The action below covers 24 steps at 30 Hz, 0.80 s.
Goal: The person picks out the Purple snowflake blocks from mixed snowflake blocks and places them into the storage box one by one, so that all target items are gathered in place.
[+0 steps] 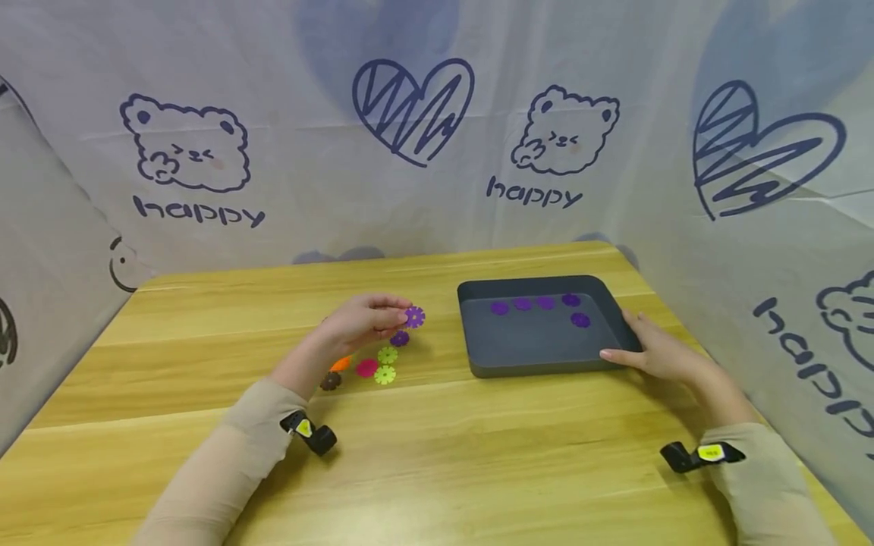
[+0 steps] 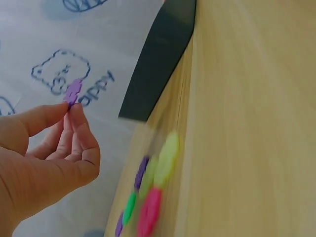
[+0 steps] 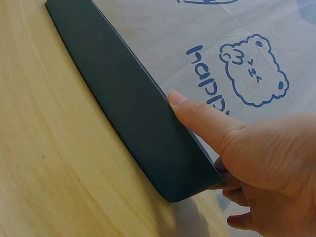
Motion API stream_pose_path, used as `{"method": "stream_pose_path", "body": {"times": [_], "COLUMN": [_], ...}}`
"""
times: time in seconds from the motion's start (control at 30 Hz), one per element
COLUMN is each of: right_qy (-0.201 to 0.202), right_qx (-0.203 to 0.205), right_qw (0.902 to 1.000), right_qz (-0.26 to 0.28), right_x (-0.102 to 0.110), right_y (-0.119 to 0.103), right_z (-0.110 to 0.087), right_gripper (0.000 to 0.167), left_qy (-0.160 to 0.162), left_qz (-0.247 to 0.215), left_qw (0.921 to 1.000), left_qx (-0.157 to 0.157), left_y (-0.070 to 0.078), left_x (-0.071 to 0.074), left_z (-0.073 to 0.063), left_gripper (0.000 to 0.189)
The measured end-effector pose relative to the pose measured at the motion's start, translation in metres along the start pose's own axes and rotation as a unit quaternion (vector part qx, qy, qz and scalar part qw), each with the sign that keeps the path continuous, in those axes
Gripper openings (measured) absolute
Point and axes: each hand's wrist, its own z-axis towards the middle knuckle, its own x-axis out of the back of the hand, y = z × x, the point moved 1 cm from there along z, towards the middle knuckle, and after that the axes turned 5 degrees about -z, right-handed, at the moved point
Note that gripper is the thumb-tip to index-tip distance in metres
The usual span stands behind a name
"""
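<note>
- Purple disc (image 1: 414,317) hung above the table (image 1: 478,447), left of the tray (image 1: 522,345), pinched by the left hand (image 1: 365,320).
- Seemed light, stiff, perhaps slippery; best taken by its rim.
- Right hand (image 1: 658,347) gripped the tray.

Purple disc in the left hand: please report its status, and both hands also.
Left hand pinches purple disc, off the table. Right hand holds right end of tray. Five purple discs in tray. No obstacle seen between held disc and tray.
</note>
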Motion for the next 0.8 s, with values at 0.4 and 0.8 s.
{"method": "stream_pose_path", "body": {"times": [0.4,0.8], "right_qy": [-0.002,-0.001], "right_qx": [-0.009,-0.003], "right_qw": [0.9999,1.0000], "right_qz": [-0.005,-0.004], "right_x": [0.000,-0.001], "right_y": [-0.002,0.001], "right_z": [0.000,0.000], "right_gripper": [0.108,0.108], "left_qy": [-0.016,-0.014], "left_qz": [-0.093,-0.061], "left_qw": [0.9955,0.9975], "left_qx": [0.015,0.032], "left_y": [0.019,0.022], "left_x": [-0.066,-0.131], "left_z": [0.045,0.085], "left_gripper": [0.018,0.024]}}
